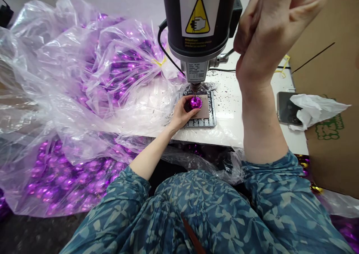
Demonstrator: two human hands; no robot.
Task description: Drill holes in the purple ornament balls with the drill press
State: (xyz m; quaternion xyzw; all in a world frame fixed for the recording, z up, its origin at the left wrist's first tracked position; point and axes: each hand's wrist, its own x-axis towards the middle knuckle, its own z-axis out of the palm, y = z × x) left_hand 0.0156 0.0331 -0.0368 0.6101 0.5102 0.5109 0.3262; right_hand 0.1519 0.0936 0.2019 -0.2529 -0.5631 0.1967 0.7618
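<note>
Between the thumb and fingers of my left hand (181, 113) is a shiny purple faceted ornament (196, 103). It rests on a small brown board (204, 114) on the slotted metal base (212, 124), right below the chuck (195, 86) of a bench drill press (171, 29). Up at the right, my right hand (266, 33) is closed in a fist at the end of the drill press's feed lever (230, 53). The grip inside that fist is hidden. The drill tip meets or nearly meets the ornament's top; I cannot tell which.
Large clear plastic bags (112, 63) of purple ornaments fill the left side, one tied with a yellow tie (159, 62). Dark shavings litter the white table (228, 113). A phone (288, 107), crumpled tissue (319, 106) and cardboard box (331, 59) are at the right.
</note>
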